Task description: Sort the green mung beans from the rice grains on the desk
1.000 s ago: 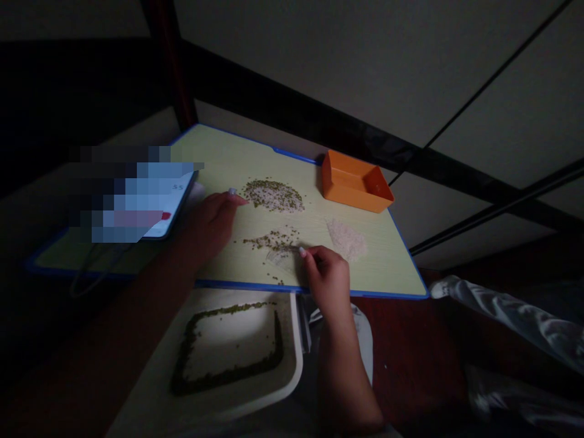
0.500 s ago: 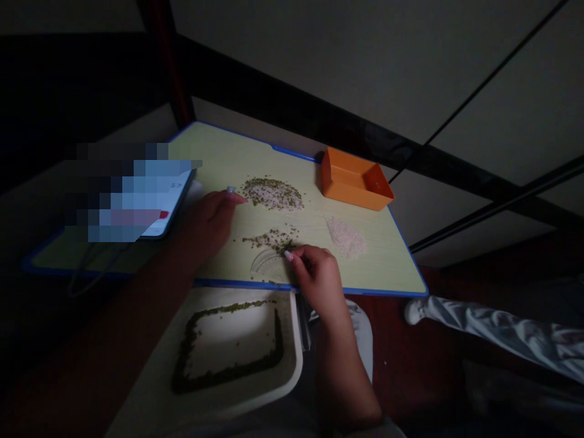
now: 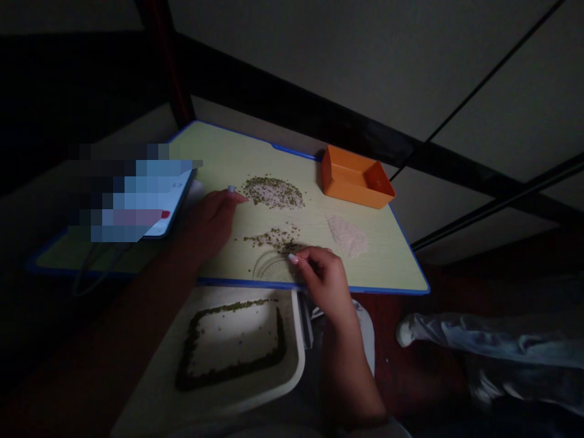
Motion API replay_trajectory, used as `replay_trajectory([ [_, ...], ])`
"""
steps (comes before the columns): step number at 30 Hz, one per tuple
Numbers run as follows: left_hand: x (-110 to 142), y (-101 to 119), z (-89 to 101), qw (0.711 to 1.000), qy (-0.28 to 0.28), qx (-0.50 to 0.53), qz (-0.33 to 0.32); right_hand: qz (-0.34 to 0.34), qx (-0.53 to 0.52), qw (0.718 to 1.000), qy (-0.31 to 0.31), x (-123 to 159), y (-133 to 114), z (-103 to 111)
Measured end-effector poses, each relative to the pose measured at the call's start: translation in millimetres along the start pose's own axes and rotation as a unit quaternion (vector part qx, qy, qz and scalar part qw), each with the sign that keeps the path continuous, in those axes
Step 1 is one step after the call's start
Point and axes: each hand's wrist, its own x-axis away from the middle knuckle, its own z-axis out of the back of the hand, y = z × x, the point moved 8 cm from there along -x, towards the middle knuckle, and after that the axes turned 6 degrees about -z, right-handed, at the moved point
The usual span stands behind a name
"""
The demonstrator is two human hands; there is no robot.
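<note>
My right hand (image 3: 322, 274) is closed in a pinch at the right end of a clear protractor (image 3: 274, 266). The protractor lies near the table's front edge, just below a thin scatter of green beans and white grains (image 3: 274, 236). My left hand (image 3: 216, 216) rests on the table left of a larger mixed pile (image 3: 274, 193). Its fingertips reach out toward that pile, with nothing visible in them. Under the front edge stands a white bin (image 3: 297, 359) with green beans banked along its inner sides and several loose in its middle.
An orange box (image 3: 353, 194) stands at the table's back right. In front of it lies a pile of white grains (image 3: 347, 236). A lit phone (image 3: 168, 204), partly blurred out, leans at the left with a cable. Another person's leg (image 3: 456, 334) shows at the lower right.
The protractor and my right hand have shifted slightly right and toward me. Beans at the front edge are gone, and more loose beans lie in the bin's middle. My left hand stays put.
</note>
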Motion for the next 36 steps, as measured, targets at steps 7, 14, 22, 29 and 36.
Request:
replay_trajectory([
  [7, -2, -5, -0.5, 1.000, 0.005, 0.004, -0.006, -0.037, 0.042, 0.997, 0.058, -2, 8, 5],
  [14, -2, -1, 0.8, 1.000, -0.021, -0.006, 0.001, -0.027, 0.147, 0.987, 0.050, -13, -6, -16],
  [22, -3, -1, -0.1, 0.999, -0.040, -0.023, 0.020, 0.006, 0.107, 0.994, -0.032, -17, -16, -32],
  [29, -5, 2, -0.5, 0.999, -0.034, -0.014, -0.005, 0.019, 0.087, 0.995, -0.051, -10, -17, -35],
  [36, -4, 1, 0.7, 0.999, -0.031, -0.011, -0.004, 0.088, 0.081, 0.990, 0.070, 15, -22, -2],
])
